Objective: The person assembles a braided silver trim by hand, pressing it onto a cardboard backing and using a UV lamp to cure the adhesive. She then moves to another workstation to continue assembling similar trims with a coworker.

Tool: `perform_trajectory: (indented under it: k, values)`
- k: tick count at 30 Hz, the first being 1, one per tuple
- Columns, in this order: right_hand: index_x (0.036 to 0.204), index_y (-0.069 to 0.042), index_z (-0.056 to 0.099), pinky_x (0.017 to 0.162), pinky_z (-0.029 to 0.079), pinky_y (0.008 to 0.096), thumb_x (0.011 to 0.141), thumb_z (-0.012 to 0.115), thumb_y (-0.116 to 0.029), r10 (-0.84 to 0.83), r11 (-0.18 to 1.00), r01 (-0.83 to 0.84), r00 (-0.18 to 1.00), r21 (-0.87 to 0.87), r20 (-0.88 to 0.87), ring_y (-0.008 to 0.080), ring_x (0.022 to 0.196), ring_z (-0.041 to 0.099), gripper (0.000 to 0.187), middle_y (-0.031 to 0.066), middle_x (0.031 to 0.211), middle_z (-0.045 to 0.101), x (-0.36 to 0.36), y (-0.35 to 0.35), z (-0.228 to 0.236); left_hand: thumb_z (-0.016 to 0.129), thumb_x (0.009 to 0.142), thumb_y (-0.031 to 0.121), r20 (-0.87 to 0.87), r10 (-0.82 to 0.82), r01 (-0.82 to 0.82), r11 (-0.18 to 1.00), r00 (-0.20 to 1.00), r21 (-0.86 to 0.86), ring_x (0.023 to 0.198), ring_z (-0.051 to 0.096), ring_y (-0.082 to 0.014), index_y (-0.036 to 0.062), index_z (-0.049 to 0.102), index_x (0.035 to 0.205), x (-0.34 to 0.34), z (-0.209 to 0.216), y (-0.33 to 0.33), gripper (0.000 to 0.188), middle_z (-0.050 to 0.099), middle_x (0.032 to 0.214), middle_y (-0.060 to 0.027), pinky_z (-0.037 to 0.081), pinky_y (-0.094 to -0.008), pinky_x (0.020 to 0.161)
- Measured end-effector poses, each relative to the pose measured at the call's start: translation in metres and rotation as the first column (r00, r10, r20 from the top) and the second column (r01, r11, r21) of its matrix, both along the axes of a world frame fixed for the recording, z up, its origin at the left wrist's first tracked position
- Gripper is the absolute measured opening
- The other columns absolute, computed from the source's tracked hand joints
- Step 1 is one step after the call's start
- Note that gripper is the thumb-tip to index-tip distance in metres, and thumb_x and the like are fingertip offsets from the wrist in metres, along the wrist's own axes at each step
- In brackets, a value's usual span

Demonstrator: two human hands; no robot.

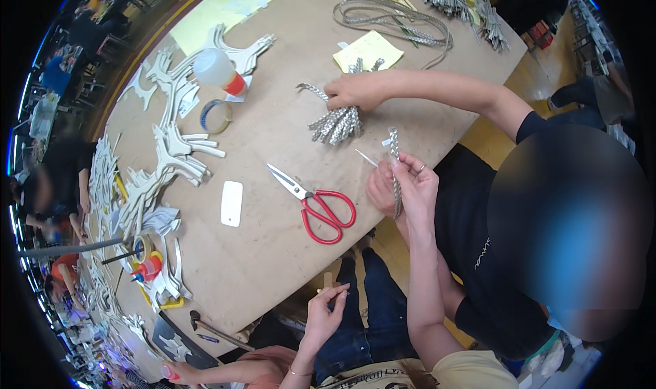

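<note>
My right hand (415,187), with a ring on one finger, pinches a short silver-grey braided strap (393,145) that stands roughly upright. Right beside it, a co-worker's hand (381,189) holds a thin white pointed stick (367,158) and is close to the strap's lower part. The co-worker's other hand (355,92) grips a bundle of similar braided straps (336,125) on the table. My left hand (328,315), lower and to the left, is in front of my jeans with fingertips pinched together. A small tan piece shows near those fingers; what they hold is unclear.
Red-handled scissors (320,208) lie open on the brown-covered table (273,273), beside a white tag (231,204). Farther off are a tape roll (216,116), a bottle (215,68), white strip pieces (179,146) and a yellow pad (369,51). A hammer (219,331) lies near the edge.
</note>
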State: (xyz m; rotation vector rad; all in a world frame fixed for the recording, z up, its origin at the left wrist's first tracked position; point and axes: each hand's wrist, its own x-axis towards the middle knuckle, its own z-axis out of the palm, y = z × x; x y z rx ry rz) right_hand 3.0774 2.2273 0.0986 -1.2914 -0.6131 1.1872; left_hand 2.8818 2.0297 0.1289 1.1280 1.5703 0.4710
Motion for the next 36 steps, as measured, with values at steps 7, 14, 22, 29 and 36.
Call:
perform_trajectory:
  k: [7, 14, 22, 29, 36]
  values:
    - [0.113, 0.011, 0.061, 0.071, 0.05, 0.0184, 0.091, 0.067, -0.005, 0.025, 0.998, -0.021, 0.997, -0.057, 0.071, 0.0069, 0.078, 0.063, 0.028, 0.007, 0.09, 0.067, 0.006, -0.001, 0.002, 0.061, 0.092, 0.007, 0.113, 0.029, -0.028, 0.999, 0.993, -0.017, 0.072, 0.061, -0.013, 0.0011, 0.07, 0.108, 0.007, -0.013, 0.015, 0.019, 0.066, 0.081, -0.0095, 0.047, -0.0252, 0.069]
    - [0.114, 0.01, 0.061, 0.072, 0.052, 0.0202, 0.09, 0.066, -0.003, 0.172, 0.985, -0.172, 0.984, -0.011, -0.036, 0.0088, 0.079, 0.064, 0.028, 0.0075, 0.093, 0.067, -0.001, -0.011, 0.024, 0.058, 0.098, 0.016, 0.41, 0.28, -0.326, 0.944, 0.868, 0.044, 0.086, 0.058, -0.007, 0.0007, 0.064, 0.119, 0.011, 0.013, 0.113, 0.027, 0.065, 0.093, -0.001, 0.046, -0.0218, 0.078]
    - [0.115, 0.009, 0.061, 0.076, 0.055, 0.0225, 0.09, 0.064, -0.001, 0.305, 0.951, -0.31, 0.943, -0.015, -0.132, 0.0105, 0.081, 0.065, 0.026, 0.0087, 0.095, 0.067, -0.02, -0.001, 0.032, 0.059, 0.098, 0.023, 0.617, 0.317, -0.398, 0.917, 0.72, -0.007, 0.079, 0.056, -0.0053, -0.0016, 0.065, 0.113, 0.045, 0.024, 0.215, 0.03, 0.065, 0.091, -0.0008, 0.043, -0.0201, 0.068]
    - [0.115, 0.009, 0.06, 0.075, 0.054, 0.0211, 0.091, 0.064, -0.002, 0.35, 0.932, -0.355, 0.934, -0.072, -0.073, 0.0092, 0.081, 0.065, 0.027, 0.0073, 0.096, 0.067, -0.018, 0.001, 0.027, 0.063, 0.094, 0.012, 0.587, 0.303, -0.374, 0.927, 0.751, 0.001, 0.082, 0.057, -0.0035, -0.0056, 0.067, 0.104, 0.04, 0.005, 0.223, 0.021, 0.067, 0.091, -0.0022, 0.046, -0.0191, 0.074]
    - [0.11, 0.007, 0.062, 0.071, 0.055, 0.0219, 0.092, 0.063, -0.004, 0.361, 0.932, -0.361, 0.93, 0.02, -0.064, 0.0092, 0.079, 0.065, 0.021, 0.0066, 0.095, 0.067, -0.021, -0.019, 0.015, 0.063, 0.095, 0.013, 0.526, 0.413, -0.412, 0.902, 0.743, -0.127, 0.069, 0.05, -0.0014, -0.0027, 0.067, 0.107, 0.038, -0.005, 0.192, 0.02, 0.062, 0.081, 0.0022, 0.039, -0.0188, 0.057]
